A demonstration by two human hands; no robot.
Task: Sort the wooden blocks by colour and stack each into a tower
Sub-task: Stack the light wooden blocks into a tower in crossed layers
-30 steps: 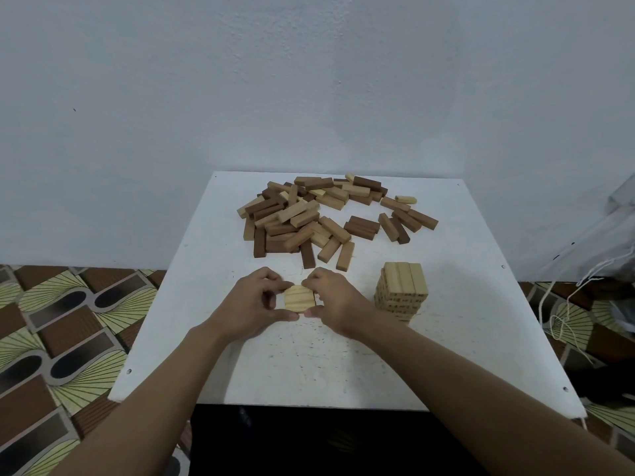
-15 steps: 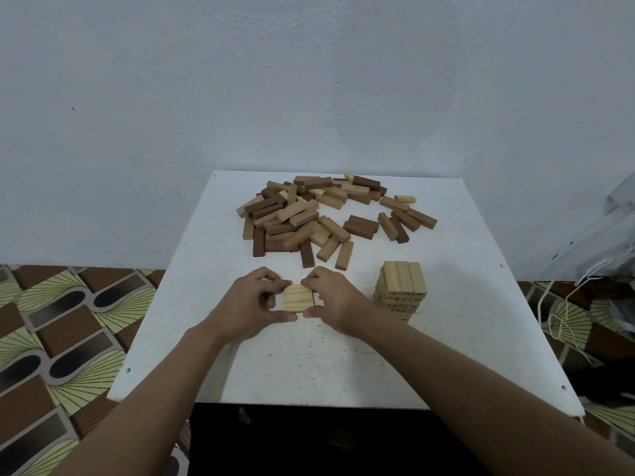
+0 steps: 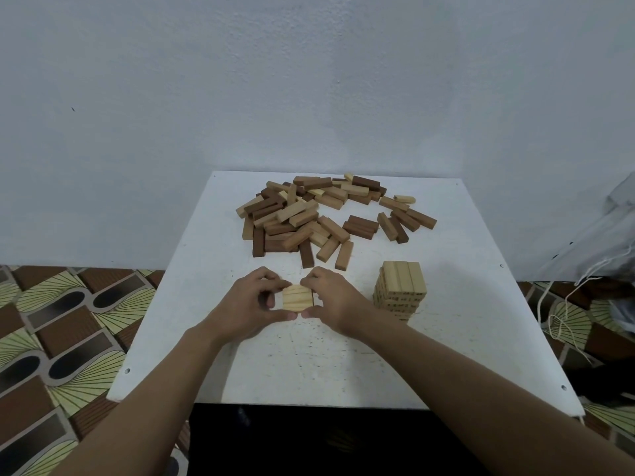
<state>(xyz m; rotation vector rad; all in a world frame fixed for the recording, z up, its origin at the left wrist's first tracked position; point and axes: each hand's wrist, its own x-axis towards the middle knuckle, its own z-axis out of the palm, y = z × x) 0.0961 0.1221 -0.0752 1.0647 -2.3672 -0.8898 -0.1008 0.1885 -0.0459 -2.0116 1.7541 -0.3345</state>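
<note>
Both hands work near-centre on the white square table [image 3: 309,372]. The left hand [image 3: 247,304] and right hand [image 3: 333,300] face each other with fingers curled. Thumbs meet along the near edge and fingertips sit on the far edge, pinching a slab of pale wooden blocks [image 3: 297,297] between them. The blocks lie side by side, probably three, count not certain. Cannot tell whether the slab rests on the table or sits just off it.

Just right of the right hand stands a short tower of pale wooden blocks [image 3: 400,290], upright, its top layer running near to far. Far across the table lies a loose heap of pale, mid-brown and dark brown wooden blocks [image 3: 309,214], unsorted.

Handling, as judged:
- The blocks look light, rigid and smooth-faced, not fragile.
- The slab is not one piece, and loose blocks may slide against each other or buckle upward if squeezed unevenly.
- The best hold is pressure from both outer sides at once, with thumbs and fingertips fencing the near and far edges, as now.
- Keep it level and carry it low to the tower.
- The tower will shift if nudged, so the slab should come down from above, crosswise to the top layer.

Against the earlier frames there is almost no change. Hands, slab, tower and heap sit where they were, and the grip looks the same. Only the view drifts slightly.
</note>
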